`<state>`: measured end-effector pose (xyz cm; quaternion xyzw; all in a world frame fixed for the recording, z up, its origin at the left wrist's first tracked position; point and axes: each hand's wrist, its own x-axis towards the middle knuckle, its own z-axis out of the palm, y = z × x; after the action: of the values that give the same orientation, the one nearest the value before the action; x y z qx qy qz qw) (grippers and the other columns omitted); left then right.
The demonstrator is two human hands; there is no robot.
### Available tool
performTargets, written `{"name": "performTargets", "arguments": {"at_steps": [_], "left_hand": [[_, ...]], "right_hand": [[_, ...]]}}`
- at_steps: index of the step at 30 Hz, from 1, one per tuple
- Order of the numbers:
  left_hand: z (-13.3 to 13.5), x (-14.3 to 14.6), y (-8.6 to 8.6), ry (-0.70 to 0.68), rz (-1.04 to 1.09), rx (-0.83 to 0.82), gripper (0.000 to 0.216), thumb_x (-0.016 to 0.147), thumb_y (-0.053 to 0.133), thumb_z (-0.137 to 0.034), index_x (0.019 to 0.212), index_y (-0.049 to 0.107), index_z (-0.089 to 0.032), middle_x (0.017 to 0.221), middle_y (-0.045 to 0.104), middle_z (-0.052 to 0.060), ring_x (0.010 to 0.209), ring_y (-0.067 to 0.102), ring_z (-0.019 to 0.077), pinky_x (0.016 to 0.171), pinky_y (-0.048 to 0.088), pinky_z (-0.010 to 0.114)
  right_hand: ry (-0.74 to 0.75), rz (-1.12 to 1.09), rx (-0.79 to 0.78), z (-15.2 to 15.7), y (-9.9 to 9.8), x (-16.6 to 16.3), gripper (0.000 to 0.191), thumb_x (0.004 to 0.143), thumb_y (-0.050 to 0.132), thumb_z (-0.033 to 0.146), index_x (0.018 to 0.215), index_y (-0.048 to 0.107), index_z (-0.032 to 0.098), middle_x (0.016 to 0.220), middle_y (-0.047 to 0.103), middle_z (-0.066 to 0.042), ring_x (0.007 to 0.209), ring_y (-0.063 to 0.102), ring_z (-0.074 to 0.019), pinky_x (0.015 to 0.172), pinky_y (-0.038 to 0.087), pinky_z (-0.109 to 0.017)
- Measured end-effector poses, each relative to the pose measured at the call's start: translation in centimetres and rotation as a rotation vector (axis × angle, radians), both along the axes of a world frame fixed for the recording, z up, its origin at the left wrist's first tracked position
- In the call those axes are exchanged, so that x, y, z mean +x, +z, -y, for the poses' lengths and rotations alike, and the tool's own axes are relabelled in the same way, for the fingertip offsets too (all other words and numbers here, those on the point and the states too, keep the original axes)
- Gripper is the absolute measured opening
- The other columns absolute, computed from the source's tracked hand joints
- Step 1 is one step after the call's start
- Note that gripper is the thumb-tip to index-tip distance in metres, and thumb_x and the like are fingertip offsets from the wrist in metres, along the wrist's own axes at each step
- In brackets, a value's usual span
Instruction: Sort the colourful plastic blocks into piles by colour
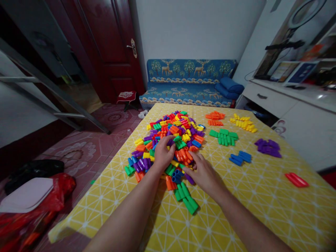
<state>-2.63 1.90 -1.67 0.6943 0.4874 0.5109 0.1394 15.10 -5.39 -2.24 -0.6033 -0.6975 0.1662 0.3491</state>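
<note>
A big mixed heap of coloured plastic tube blocks (173, 140) lies on a table with a yellow patterned cloth (236, 210). My left hand (162, 152) rests on the near side of the heap, fingers curled over blocks; what it grips is hidden. My right hand (203, 171) lies flat at the heap's near right edge, fingertips touching orange and purple blocks. Sorted groups lie to the right: orange blocks (215, 118), yellow blocks (244, 123), green blocks (224, 136), blue blocks (240, 157), purple blocks (267, 147) and red blocks (296, 179).
A blue patterned sofa (189, 84) stands beyond the table's far edge, a dark red door (110, 45) to its left. White cabinets (288, 101) run along the right. On the floor at left lie a red bag (60, 185) and a pale board (26, 194).
</note>
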Motion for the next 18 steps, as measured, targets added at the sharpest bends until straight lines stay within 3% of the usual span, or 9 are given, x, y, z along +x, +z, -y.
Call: {"name": "performTargets", "arguments": {"at_steps": [3, 7, 10, 13, 15, 18], "left_hand": [[0.0, 0.0, 0.1, -0.006, 0.016, -0.002, 0.029, 0.084, 0.059, -0.018, 0.112, 0.065, -0.022, 0.111, 0.071, 0.005, 0.108, 0.064, 0.0223, 0.098, 0.050, 0.038], [0.2, 0.0, 0.3, -0.036, 0.063, 0.021, 0.028, 0.092, 0.056, -0.029, 0.116, 0.067, -0.022, 0.122, 0.066, 0.007, 0.115, 0.061, 0.0217, 0.101, 0.048, 0.038], [0.5, -0.2, 0.7, -0.033, -0.004, 0.090, 0.025, 0.094, 0.053, -0.033, 0.099, 0.075, -0.023, 0.139, 0.056, 0.007, 0.126, 0.054, 0.0239, 0.107, 0.043, 0.043], [1.1, -0.5, 1.4, -0.078, -0.240, 0.141, 0.021, 0.089, 0.060, -0.038, 0.085, 0.077, -0.026, 0.137, 0.058, 0.004, 0.131, 0.047, 0.0281, 0.114, 0.032, 0.051], [1.4, -0.7, 2.0, -0.142, -0.397, 0.131, 0.020, 0.083, 0.067, -0.045, 0.088, 0.078, -0.029, 0.127, 0.065, 0.003, 0.131, 0.046, 0.0303, 0.118, 0.023, 0.056], [1.7, -1.1, 2.9, -0.236, -0.539, 0.088, 0.036, 0.073, 0.075, -0.052, 0.103, 0.076, -0.032, 0.124, 0.066, 0.005, 0.130, 0.046, 0.0344, 0.119, 0.015, 0.062]], "right_hand": [[-0.005, -0.132, 0.002, -0.9, -0.5, -0.9, 0.054, 0.072, 0.075, 0.031, 0.124, 0.061, 0.031, 0.120, 0.066, -0.007, 0.100, 0.066, -0.0270, 0.081, 0.052, -0.038], [-0.011, -0.533, -0.132, -1.4, -1.0, -1.0, 0.040, 0.078, 0.070, 0.041, 0.115, 0.061, 0.030, 0.102, 0.072, -0.003, 0.089, 0.069, -0.0228, 0.075, 0.055, -0.035], [-0.017, -0.775, -0.131, -1.4, -1.0, -0.6, 0.040, 0.081, 0.067, 0.047, 0.113, 0.060, 0.024, 0.103, 0.072, -0.005, 0.088, 0.069, -0.0213, 0.071, 0.055, -0.032], [-0.040, -0.824, -0.121, -1.5, -1.0, -0.1, 0.045, 0.079, 0.068, 0.050, 0.113, 0.060, 0.020, 0.095, 0.072, -0.006, 0.079, 0.068, -0.0208, 0.061, 0.054, -0.029], [-0.025, -0.832, -0.118, -1.7, -1.1, 0.1, 0.045, 0.079, 0.068, 0.048, 0.113, 0.059, 0.021, 0.093, 0.071, -0.005, 0.078, 0.068, -0.0211, 0.061, 0.054, -0.030], [-0.009, -0.804, -0.106, -1.9, -1.3, 0.1, 0.041, 0.079, 0.067, 0.045, 0.113, 0.059, 0.024, 0.096, 0.071, -0.005, 0.082, 0.068, -0.0215, 0.064, 0.055, -0.031]]}}
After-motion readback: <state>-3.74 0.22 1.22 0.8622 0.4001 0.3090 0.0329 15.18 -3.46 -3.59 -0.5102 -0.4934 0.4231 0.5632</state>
